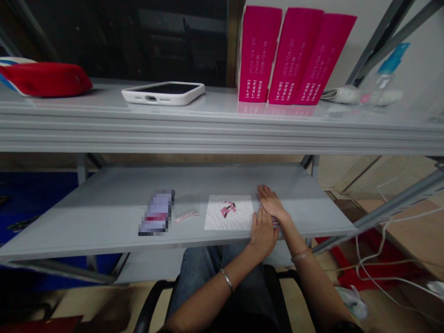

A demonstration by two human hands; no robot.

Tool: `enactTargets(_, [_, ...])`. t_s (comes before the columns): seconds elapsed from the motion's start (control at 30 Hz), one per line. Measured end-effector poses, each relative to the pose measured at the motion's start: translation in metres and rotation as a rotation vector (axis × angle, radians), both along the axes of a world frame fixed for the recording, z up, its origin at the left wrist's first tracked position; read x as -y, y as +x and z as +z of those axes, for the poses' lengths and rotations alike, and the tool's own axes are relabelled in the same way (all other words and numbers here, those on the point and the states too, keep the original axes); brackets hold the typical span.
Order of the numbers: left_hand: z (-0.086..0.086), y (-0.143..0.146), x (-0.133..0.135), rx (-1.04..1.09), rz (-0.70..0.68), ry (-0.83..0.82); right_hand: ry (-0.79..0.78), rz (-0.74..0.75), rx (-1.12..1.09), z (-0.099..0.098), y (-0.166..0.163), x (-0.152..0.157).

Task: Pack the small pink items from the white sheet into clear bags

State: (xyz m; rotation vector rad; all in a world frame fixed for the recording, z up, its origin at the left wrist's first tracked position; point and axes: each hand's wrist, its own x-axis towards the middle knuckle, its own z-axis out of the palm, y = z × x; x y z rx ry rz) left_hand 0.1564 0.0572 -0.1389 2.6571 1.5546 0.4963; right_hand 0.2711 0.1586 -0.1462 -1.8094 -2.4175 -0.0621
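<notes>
My right hand (270, 202) lies flat with its fingers stretched out, on the lower shelf just right of the white sheet. Under it shows a little of a shiny packet (275, 222), mostly covered, so its contents cannot be made out. Close in front, my left hand (264, 232) rests with straight fingers at the packet's near left side, overlapping the right corner of the sheet. On the white sheet (213, 219), which looks like soft paper or cloth, is a small cluster of pink and dark pieces (228, 209).
Left of the sheet lie thin pink-and-white strips (187, 215) and a phone with a blurred screen (157, 212). The upper shelf (215, 132) holds a white-cased phone (164, 94), a red pouch (48, 79), magenta boxes (260, 53) and a spray bottle (381, 85). White cables (383, 231) hang at right.
</notes>
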Motion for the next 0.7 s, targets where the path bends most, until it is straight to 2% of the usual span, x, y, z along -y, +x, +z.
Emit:
enactTargets(0.43, [-0.0015, 0.0005, 0.0002, 0.012, 0.009, 0.021, 0.025, 0.029, -0.005, -0.0091, 0.0036, -0.0036])
enactTargets(0.7, [-0.0014, -0.0001, 0.0008, 0.02, 0.013, 0.036, 0.006, 0.023, -0.005, -0.0061, 0.0023, -0.0025])
